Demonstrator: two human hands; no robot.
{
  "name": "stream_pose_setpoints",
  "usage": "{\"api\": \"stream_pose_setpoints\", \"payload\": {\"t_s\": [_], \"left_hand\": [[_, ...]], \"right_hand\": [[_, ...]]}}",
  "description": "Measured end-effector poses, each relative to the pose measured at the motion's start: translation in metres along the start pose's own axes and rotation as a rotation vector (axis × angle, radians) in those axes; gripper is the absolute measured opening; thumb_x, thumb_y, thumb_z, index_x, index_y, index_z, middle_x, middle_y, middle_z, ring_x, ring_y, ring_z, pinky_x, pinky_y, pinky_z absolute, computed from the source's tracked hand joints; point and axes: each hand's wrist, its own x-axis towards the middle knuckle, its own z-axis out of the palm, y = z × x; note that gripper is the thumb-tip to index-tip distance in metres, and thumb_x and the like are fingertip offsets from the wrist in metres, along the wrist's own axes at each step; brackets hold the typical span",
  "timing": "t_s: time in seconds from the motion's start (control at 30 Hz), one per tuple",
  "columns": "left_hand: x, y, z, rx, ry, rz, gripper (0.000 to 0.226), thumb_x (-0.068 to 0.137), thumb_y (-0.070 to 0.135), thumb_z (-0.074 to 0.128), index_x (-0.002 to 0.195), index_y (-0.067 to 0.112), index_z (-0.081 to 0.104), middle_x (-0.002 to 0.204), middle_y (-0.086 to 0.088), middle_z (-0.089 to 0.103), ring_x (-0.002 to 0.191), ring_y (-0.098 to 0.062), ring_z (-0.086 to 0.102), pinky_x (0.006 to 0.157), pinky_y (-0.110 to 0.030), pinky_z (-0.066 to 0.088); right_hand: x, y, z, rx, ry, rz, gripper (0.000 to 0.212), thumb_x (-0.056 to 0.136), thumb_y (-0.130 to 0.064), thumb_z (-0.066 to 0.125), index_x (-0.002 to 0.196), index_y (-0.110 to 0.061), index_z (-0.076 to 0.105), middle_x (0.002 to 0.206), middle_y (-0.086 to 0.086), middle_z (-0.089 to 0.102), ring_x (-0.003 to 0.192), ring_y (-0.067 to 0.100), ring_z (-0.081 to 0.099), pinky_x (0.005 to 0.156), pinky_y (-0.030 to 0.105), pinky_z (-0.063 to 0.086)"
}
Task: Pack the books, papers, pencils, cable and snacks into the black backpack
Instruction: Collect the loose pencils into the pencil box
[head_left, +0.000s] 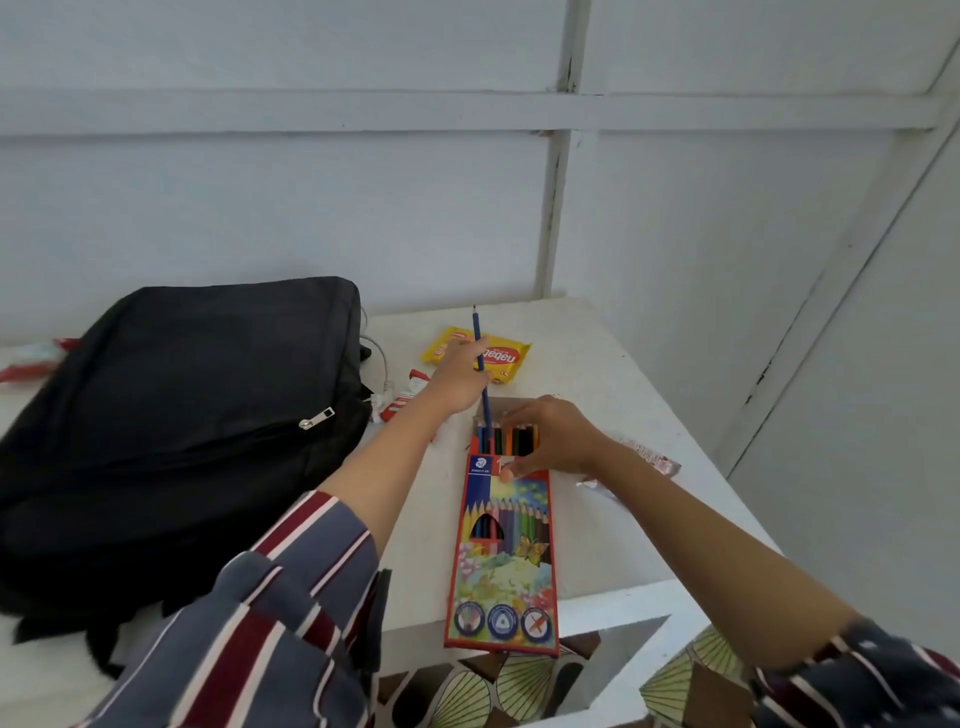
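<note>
I note my left hand (460, 382) pinching a blue pencil (480, 374), tip pointing far and up, lower end in the pencil box (501, 545). My right hand (550, 436) grasps the box's open far end. Box lies lengthwise near-to-far on the bench (597, 519), right of the backpack (171, 426).

White tabletop (613, 395) with packing items.
On it: black backpack (171, 431) at left, pencil box (504, 551) centre, yellow snack pack (498, 356) beyond, white cable (382, 364) beside the backpack.
</note>
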Motion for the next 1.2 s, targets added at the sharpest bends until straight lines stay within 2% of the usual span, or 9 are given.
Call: {"api": "stream_pose_setpoints", "payload": {"t_s": [0.1,0.27,0.4,0.63,0.77,0.9,1.0,1.1,1.2], "left_hand": [[-0.001,0.004,0.003,0.004,0.016,0.027,0.059,0.092,-0.007,0.043,0.146,0.009,0.026,0.142,-0.01,0.028,0.117,-0.025,0.046,0.09,-0.027,0.043],[-0.002,0.003,0.013,0.035,0.064,0.095,0.055,0.092,-0.009,0.043,0.143,0.005,0.031,0.135,-0.014,0.033,0.124,-0.026,0.04,0.086,-0.012,0.034],[-0.003,0.004,0.018,-0.003,0.125,0.098,0.052,0.091,0.003,0.055,0.14,0.008,0.039,0.135,-0.011,0.035,0.126,-0.024,0.04,0.102,-0.026,0.039],[0.0,0.003,0.019,-0.008,0.201,0.107,0.053,0.089,-0.004,0.055,0.139,0.005,0.041,0.132,-0.013,0.038,0.123,-0.025,0.043,0.093,-0.025,0.046],[0.002,-0.002,0.024,0.073,0.078,0.106,0.052,0.087,0.001,0.059,0.137,0.005,0.044,0.133,-0.014,0.041,0.121,-0.028,0.047,0.098,-0.031,0.044],[-0.003,-0.006,0.028,0.228,-0.186,0.169,0.029,0.086,0.018,0.065,0.112,0.005,0.064,0.107,-0.012,0.065,0.098,-0.026,0.061,0.076,-0.028,0.047],[-0.009,-0.008,0.027,0.361,-0.265,0.17,0.03,0.087,0.027,0.063,0.114,0.013,0.063,0.098,0.002,0.062,0.087,-0.012,0.055,0.064,-0.017,0.037],[-0.006,-0.012,0.023,0.384,-0.312,0.164,0.033,0.088,0.037,0.059,0.114,0.017,0.065,0.103,-0.005,0.064,0.092,-0.018,0.057,0.071,-0.023,0.041],[-0.004,-0.016,0.021,0.432,-0.299,0.176,0.033,0.089,0.033,0.059,0.12,0.023,0.062,0.131,-0.012,0.048,0.124,-0.032,0.04,0.1,-0.042,0.033]], "right_hand": [[-0.001,0.003,0.005,0.06,0.043,0.057,0.082,0.066,-0.044,0.079,0.137,-0.024,0.044,0.135,0.0,0.051,0.12,0.021,0.046,0.1,0.035,0.032],[-0.006,0.005,0.008,0.052,0.009,0.235,0.106,0.067,-0.052,0.077,0.149,-0.021,0.017,0.153,0.003,0.025,0.14,0.024,0.021,0.113,0.042,0.014],[-0.008,0.003,0.009,0.082,-0.013,0.268,0.107,0.069,-0.049,0.076,0.15,-0.023,0.011,0.155,0.003,0.021,0.141,0.025,0.017,0.114,0.043,0.013],[-0.007,0.004,0.009,0.1,-0.031,0.274,0.107,0.069,-0.047,0.076,0.15,-0.026,0.008,0.155,0.002,0.019,0.141,0.025,0.016,0.114,0.044,0.011],[-0.005,0.007,0.012,0.099,-0.042,0.285,0.108,0.068,-0.048,0.076,0.149,-0.026,0.009,0.153,0.002,0.023,0.139,0.025,0.02,0.113,0.045,0.015],[-0.006,0.007,0.012,0.098,-0.03,0.27,0.105,0.068,-0.047,0.077,0.148,-0.027,0.012,0.149,0.001,0.029,0.136,0.025,0.025,0.111,0.045,0.018],[-0.007,0.006,0.009,0.109,-0.031,0.261,0.101,0.07,-0.044,0.076,0.148,-0.027,0.014,0.151,0.003,0.025,0.139,0.025,0.019,0.113,0.044,0.012],[-0.006,0.008,0.009,0.115,-0.057,0.267,0.108,0.069,-0.047,0.076,0.15,-0.027,0.007,0.155,0.005,0.014,0.143,0.027,0.008,0.115,0.048,0.005],[-0.003,0.01,0.009,0.109,-0.071,0.263,0.109,0.068,-0.048,0.076,0.149,-0.028,0.006,0.155,0.005,0.014,0.143,0.027,0.008,0.115,0.048,0.005]]}}
